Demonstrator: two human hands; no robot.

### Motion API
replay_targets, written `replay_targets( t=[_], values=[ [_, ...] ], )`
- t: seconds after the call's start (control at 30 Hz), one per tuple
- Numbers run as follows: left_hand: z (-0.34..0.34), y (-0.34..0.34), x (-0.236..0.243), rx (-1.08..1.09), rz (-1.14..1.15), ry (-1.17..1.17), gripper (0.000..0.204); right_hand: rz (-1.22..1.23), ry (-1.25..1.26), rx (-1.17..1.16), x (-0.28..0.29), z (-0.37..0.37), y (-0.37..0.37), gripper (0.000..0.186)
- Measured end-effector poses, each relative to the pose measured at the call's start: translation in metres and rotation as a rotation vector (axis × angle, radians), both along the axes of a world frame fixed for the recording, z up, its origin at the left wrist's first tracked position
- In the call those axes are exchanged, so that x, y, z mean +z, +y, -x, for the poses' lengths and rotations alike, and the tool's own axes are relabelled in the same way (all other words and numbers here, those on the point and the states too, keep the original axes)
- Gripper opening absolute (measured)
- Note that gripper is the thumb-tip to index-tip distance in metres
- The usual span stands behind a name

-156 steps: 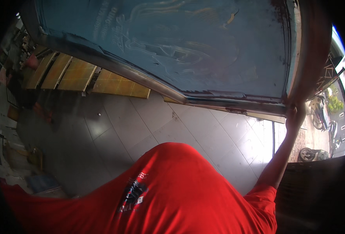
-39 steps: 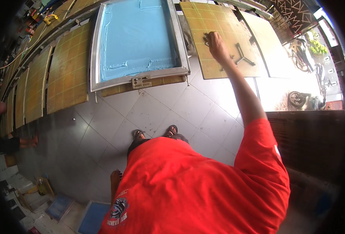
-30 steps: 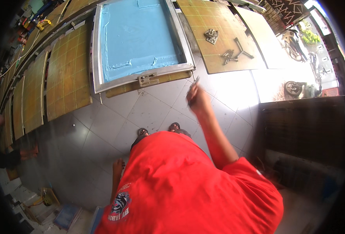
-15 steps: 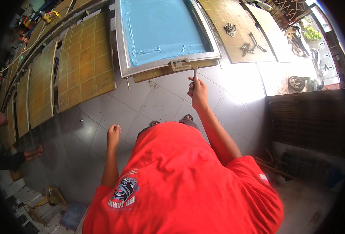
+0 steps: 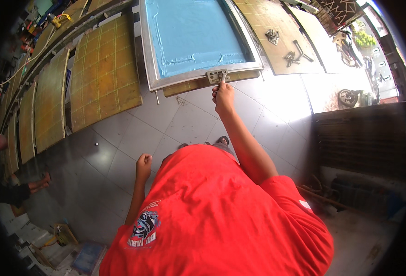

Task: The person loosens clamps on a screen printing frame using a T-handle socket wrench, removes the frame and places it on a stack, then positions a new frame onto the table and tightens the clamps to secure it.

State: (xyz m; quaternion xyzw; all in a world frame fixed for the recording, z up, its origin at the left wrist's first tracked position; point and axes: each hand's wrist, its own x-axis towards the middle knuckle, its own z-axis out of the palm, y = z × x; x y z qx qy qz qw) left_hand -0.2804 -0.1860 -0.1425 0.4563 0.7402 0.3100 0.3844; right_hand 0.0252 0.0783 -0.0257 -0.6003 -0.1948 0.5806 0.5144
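Wrench (image 5: 224,75) now at metal bracket (image 5: 212,78)

From the wearer's head, the view looks down and forward, above and behind the grip of the right hand (image 5: 224,98); shirt (image 5: 221,198) nearest, frame (image 5: 184,79) just beyond.

Dull metal frame (image 5: 184,81), smooth screen (image 5: 196,32) with rough edges, metal wrench (image 5: 223,77), glossy floor tiles (image 5: 184,117)
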Motion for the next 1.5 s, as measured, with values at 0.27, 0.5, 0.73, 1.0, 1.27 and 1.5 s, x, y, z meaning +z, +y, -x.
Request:
replay_targets(
  t=[0.27, 0.5, 0.73, 1.0, 1.27, 1.5],
  values=[
    [-0.043, 0.109, 0.108, -0.138, -0.515, 0.323, 0.027, 0.091, 0.459, -0.118, -0.018, 0.003, 0.01, 0.028],
    [-0.063, 0.228, 0.103, -0.018, -0.411, 0.362, 0.055, 0.05, 0.342, 0.153, -0.025, -0.032, 0.008, 0.03],
    [-0.062, 0.301, 0.103, 0.143, -0.124, 0.353, 0.056, 0.059, 0.127, 0.212, -0.014, -0.031, 0.008, 0.032],
    [-0.057, 0.308, 0.075, 0.164, -0.282, 0.392, 0.05, 0.092, 0.153, 0.371, -0.009, -0.049, 0.012, 0.032],
    [-0.052, 0.313, 0.062, 0.183, -0.268, 0.383, 0.05, 0.335, -0.804, 1.196, 0.063, -0.119, 0.09, 0.038],
    [-0.066, 0.311, 0.08, 0.163, -0.213, 0.407, 0.05, -0.652, -1.816, 1.584, 0.102, -0.094, 0.161, 0.026]
  ],
)
